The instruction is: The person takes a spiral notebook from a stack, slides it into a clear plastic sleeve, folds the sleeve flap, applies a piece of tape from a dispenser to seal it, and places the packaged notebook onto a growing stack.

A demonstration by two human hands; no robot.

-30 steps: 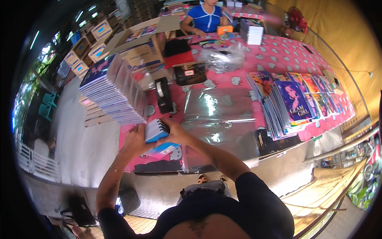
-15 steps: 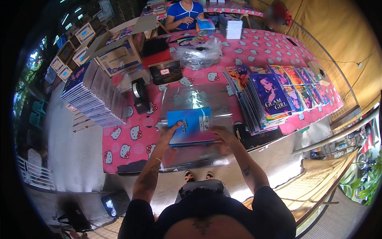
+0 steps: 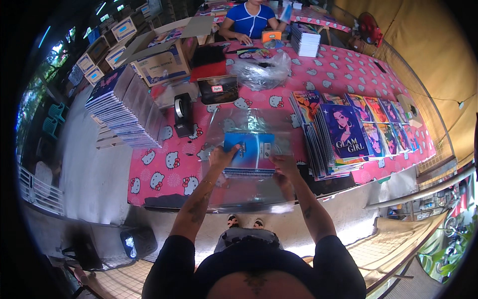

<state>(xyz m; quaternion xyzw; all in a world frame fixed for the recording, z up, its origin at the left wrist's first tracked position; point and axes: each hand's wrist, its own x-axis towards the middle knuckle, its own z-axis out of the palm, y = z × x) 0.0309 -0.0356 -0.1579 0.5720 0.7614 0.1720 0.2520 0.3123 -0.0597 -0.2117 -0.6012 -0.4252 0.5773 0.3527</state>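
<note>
Blue spiral notebooks [image 3: 256,149], stacked with their back cover up, lie in front of me on a clear plastic sheet [image 3: 254,194]. Their wire bindings show along the near and far edges. My left hand [image 3: 224,155] grips the left side, thumb on the top cover. At the right edge, my right hand [image 3: 285,165] is closed with its thumb against the notebooks; its lower fingers are blurred, and I cannot tell whether they also pinch plastic. More clear plastic spreads beyond the notebooks.
A tall notebook stack [image 3: 124,109] stands left, near a black tape dispenser [image 3: 183,115] and open carton [image 3: 164,62]. Colourful notebooks [image 3: 343,132] overlap on the right. Beyond the crumpled plastic bag [image 3: 264,70] sits a person in blue [image 3: 249,22], near a white-edged stack [image 3: 305,40].
My right hand has closed in against the notebooks' right edge. My left hand keeps its grip. The view has shifted slightly. Across the table, the person has raised one hand with something blue.
</note>
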